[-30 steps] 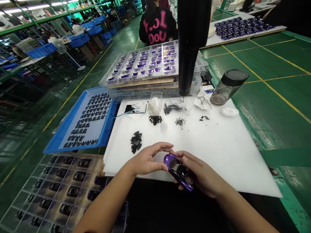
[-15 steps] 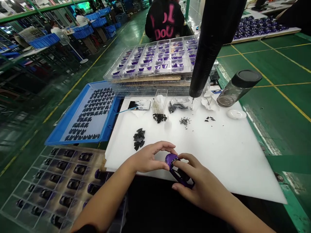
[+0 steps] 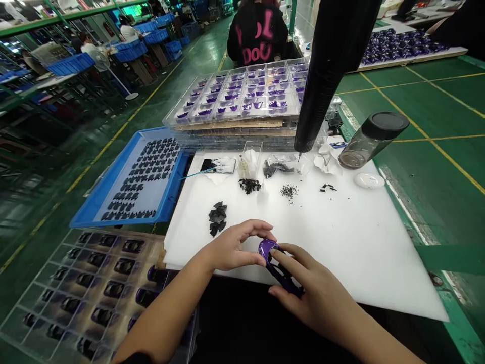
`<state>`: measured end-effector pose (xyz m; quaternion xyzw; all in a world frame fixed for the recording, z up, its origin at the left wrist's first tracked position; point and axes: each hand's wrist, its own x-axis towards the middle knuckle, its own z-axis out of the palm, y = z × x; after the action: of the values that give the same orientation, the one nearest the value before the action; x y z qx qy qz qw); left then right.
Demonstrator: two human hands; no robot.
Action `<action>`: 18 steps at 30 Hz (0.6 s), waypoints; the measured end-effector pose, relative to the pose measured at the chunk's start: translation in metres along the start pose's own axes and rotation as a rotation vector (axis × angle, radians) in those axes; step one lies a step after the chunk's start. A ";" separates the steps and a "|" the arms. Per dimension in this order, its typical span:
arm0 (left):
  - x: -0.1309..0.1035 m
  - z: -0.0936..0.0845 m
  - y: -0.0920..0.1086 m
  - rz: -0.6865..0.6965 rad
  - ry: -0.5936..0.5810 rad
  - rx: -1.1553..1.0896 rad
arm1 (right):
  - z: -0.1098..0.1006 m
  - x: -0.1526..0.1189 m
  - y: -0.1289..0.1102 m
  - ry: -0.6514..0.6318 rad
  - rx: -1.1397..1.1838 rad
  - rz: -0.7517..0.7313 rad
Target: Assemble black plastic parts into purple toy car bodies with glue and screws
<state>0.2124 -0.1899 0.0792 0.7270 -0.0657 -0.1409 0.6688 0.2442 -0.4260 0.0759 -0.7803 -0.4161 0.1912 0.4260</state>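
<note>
A purple shell with a dark, hollow inside [image 3: 268, 247] is held over the front edge of the white work surface [image 3: 341, 263]. My right hand [image 3: 310, 278] grips it from the right, the index finger on its inner part and the thumb along its lower side. At the shell's upper left end, my left hand [image 3: 242, 245] curves its fingers and thumb around the rim, touching it with the fingertips. Beyond my hands lie a pile of black curved parts [image 3: 217, 218], small black pieces [image 3: 249, 186] and tiny black screws [image 3: 289, 190].
A black electric screwdriver [image 3: 322, 76] hangs above the surface. Behind are stacked clear trays with purple parts [image 3: 235, 121]. A blue tray [image 3: 166, 202] and a compartment tray [image 3: 68, 273] are at left. A bottle [image 3: 373, 136] is at right. A person [image 3: 257, 33] sits beyond.
Nearly everything holds its place. The view has shifted very slightly, and both hands keep the same hold on the purple shell.
</note>
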 end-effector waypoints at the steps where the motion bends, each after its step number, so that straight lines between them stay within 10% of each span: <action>1: 0.000 0.000 0.000 -0.003 0.006 -0.001 | 0.002 0.000 0.001 0.014 0.000 -0.006; 10: 0.016 0.006 0.023 -0.201 0.025 0.003 | 0.002 0.006 -0.002 0.119 0.250 0.190; 18: 0.049 0.024 0.058 -0.343 0.030 0.346 | -0.009 0.002 0.006 0.154 0.999 0.367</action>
<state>0.2571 -0.2320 0.1290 0.8334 0.0453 -0.2280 0.5014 0.2540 -0.4306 0.0764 -0.5541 -0.0987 0.3794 0.7344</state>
